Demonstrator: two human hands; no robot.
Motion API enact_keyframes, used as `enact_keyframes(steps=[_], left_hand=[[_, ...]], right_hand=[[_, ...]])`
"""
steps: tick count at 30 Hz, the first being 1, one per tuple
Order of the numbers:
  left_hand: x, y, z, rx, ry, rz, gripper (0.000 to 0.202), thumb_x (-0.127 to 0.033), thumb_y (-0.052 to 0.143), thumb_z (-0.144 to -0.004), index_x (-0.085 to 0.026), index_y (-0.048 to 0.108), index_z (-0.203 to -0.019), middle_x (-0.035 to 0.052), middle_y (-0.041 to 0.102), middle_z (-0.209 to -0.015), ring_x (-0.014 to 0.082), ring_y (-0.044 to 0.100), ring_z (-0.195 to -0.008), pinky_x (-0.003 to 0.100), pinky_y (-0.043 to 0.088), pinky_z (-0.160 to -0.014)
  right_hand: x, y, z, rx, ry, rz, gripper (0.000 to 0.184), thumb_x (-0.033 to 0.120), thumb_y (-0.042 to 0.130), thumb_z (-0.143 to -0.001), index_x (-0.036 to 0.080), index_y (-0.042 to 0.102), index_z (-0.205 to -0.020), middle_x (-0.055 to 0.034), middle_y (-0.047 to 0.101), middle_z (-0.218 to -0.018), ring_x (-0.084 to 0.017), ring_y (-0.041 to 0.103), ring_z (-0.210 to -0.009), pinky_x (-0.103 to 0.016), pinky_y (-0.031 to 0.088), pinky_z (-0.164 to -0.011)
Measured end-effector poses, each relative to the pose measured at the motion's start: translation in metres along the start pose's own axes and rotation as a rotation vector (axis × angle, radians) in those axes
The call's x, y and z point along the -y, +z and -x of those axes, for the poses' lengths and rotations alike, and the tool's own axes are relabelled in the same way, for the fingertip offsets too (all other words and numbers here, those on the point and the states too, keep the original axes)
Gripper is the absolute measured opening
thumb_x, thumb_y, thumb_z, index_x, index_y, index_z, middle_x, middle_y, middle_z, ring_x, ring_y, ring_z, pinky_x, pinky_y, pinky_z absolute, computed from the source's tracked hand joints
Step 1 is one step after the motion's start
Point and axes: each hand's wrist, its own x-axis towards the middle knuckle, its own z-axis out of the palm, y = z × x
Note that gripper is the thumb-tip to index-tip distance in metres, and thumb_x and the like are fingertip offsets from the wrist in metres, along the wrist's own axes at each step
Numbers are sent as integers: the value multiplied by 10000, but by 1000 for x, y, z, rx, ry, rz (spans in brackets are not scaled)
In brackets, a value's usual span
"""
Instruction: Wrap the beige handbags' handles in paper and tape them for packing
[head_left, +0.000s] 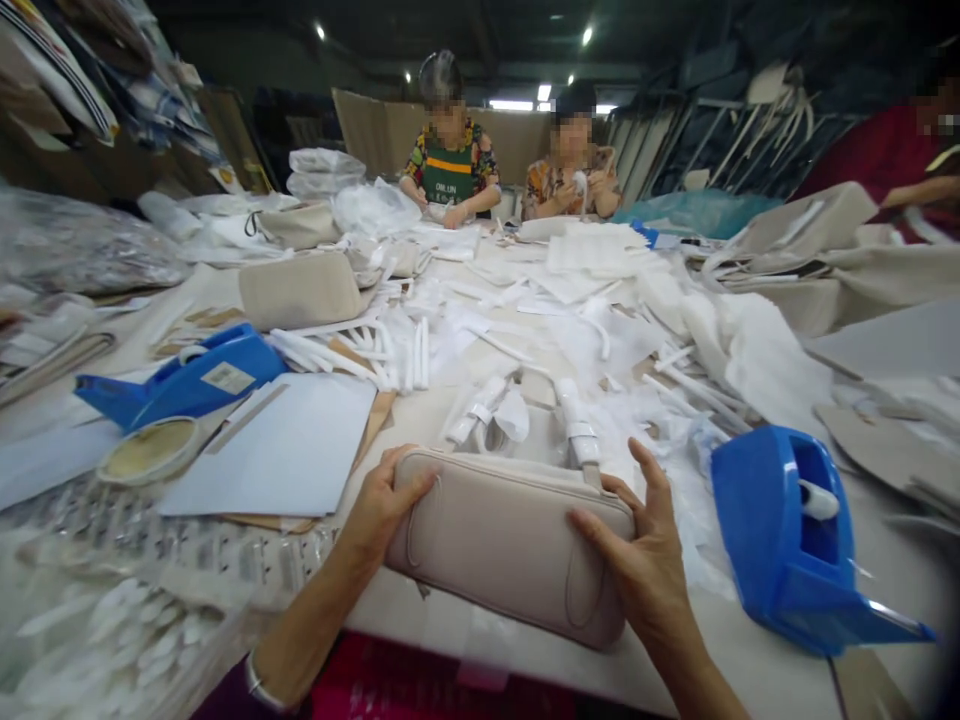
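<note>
A beige leather handbag (504, 540) stands on the table right in front of me, its handles wrapped in white paper at the far side. My left hand (384, 500) grips the bag's left end, thumb on its top edge. My right hand (643, 545) clasps the right end, fingers curled over the top and thumb on the near face. Both hands are closed on the bag.
A blue tape dispenser (787, 535) sits at my right, another blue dispenser (191, 378) and a tape roll (150, 450) at my left beside a white sheet (289, 445). White paper scraps and strips (570, 320) litter the table (757, 660). Two people sit across, a third person's arm is at far right.
</note>
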Motion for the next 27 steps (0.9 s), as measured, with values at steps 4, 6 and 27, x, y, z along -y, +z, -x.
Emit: enact_keyframes(steps=[4, 6, 27], left_hand=[[1, 3, -7, 80, 6, -11, 376, -488, 696, -721, -157, 619, -883, 6, 606, -774, 164, 550, -715, 229, 432, -633], [-1, 5, -10, 125, -3, 5, 368, -484, 678, -736, -158, 606, -892, -2, 598, -761, 160, 541, -704, 226, 424, -627], [-5, 55, -14, 259, 1093, -1103, 352, -69, 365, -913, -114, 525, -1222, 144, 523, -1242, 263, 416, -1185, 411, 327, -1043]], right_hand=[[-5, 4, -2, -69, -33, 65, 971, 414, 804, -649, 324, 283, -1463, -40, 627, -1059, -212, 613, -907, -355, 504, -790], [-8, 6, -4, -89, -67, 120, 951, 418, 790, -660, 307, 291, -1462, -42, 617, -1057, -216, 600, -942, -376, 475, -848], [-23, 9, -22, -7, -57, 546, 615, 560, 564, -799, 165, 454, -1259, -126, 630, -1029, -276, 598, -979, -385, 441, -873]])
